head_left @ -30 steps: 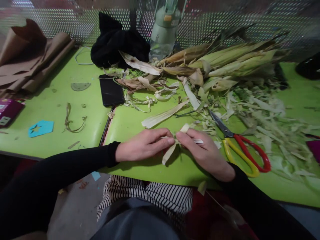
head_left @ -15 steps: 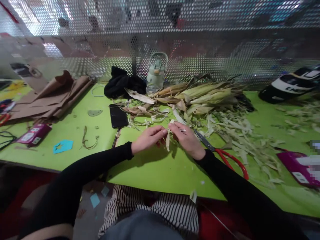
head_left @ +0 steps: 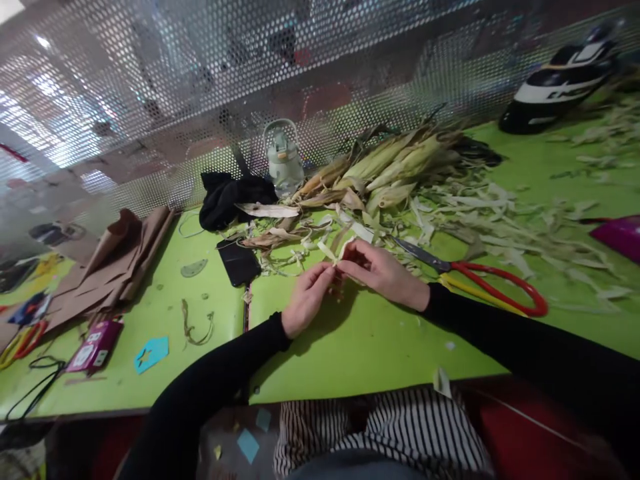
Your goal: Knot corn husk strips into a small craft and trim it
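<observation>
Both hands meet above the green table [head_left: 320, 363], pinching a pale strip of corn husk [head_left: 330, 253] between them. My left hand [head_left: 309, 293] is closed, thumb and forefinger together at the strip's lower part. From the other side my right hand [head_left: 383, 270] also grips it, fingers curled. Part of the strip sticks up above the fingertips; the rest is hidden by the fingers. Just right of my right hand lie scissors [head_left: 493, 280] with red and yellow handles. Behind the hands is a heap of corn husks [head_left: 395, 170].
Husk shreds [head_left: 505, 227] cover the right side. A black phone [head_left: 239, 261], black cloth [head_left: 233, 200] and a pale green bottle [head_left: 284, 157] stand or lie behind. Brown paper [head_left: 107, 257] is at left, a dark bottle [head_left: 555, 90] at far right. A perforated metal screen [head_left: 165, 87] borders the back.
The view has tilted and turned. The husk strip hung down between the hands before; now its end sticks up and the fingertips have come together on it.
</observation>
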`<state>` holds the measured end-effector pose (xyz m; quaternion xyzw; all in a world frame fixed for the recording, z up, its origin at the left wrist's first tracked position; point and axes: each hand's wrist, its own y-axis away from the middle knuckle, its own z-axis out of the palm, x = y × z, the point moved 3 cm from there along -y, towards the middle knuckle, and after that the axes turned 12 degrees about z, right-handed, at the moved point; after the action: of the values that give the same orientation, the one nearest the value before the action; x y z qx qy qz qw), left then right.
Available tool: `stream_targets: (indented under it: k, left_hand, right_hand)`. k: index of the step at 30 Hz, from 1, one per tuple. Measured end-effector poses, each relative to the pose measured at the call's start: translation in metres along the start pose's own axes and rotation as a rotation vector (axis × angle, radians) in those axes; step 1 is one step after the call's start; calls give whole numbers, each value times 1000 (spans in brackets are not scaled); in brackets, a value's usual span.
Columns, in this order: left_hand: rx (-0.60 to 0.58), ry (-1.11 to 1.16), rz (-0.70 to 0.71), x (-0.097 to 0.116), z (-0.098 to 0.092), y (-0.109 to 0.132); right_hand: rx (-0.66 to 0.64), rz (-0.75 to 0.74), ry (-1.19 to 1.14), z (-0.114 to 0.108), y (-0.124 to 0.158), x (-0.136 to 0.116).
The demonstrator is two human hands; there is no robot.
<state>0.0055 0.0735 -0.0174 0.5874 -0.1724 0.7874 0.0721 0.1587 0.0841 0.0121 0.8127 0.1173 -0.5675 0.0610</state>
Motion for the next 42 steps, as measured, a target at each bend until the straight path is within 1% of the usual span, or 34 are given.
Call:
stream_targets:
  k: [2,5,7,11,15,18,21,25,28,31,36,42]
  left_hand:
    - [-7,21,-35,-1,0,0]
    - [18,89,-103,-1,-2,-1]
    - [22,117,-120,0,-2,-2]
    - [-34,90,-89,1,-2,-4]
    - [-65,31,-62,0,-1,-4]
    - [-9,19,-51,2,-1,-2]
    - [59,56,-33,8,-2,-2]
    - [-2,61,-20,13,-2,-5]
    - [-22,102,-45,9,-2,-5]
    - [-5,184,-71,5,-3,-4]
    - [16,250,-58,5,-5,-5]
    - [79,220,-50,7,-10,-9]
  right_hand:
    - [10,-10,19,-1,0,0]
    - [51,-33,54,-3,0,2]
    - [49,-30,75,-4,-1,3]
    - [7,3,79,-4,1,1]
    - [-11,-12,86,-4,5,-5]
    - [32,-16,120,-7,5,-5]
    - [26,-10,97,-8,5,-4]
    - [-4,-7,61,-7,5,-5]
    - [45,-14,21,-9,5,-5]
    - [99,-20,11,-11,6,-2]
    - [121,-19,-70,-14,7,0]
    - [61,-57,-25,-8,11,-8]
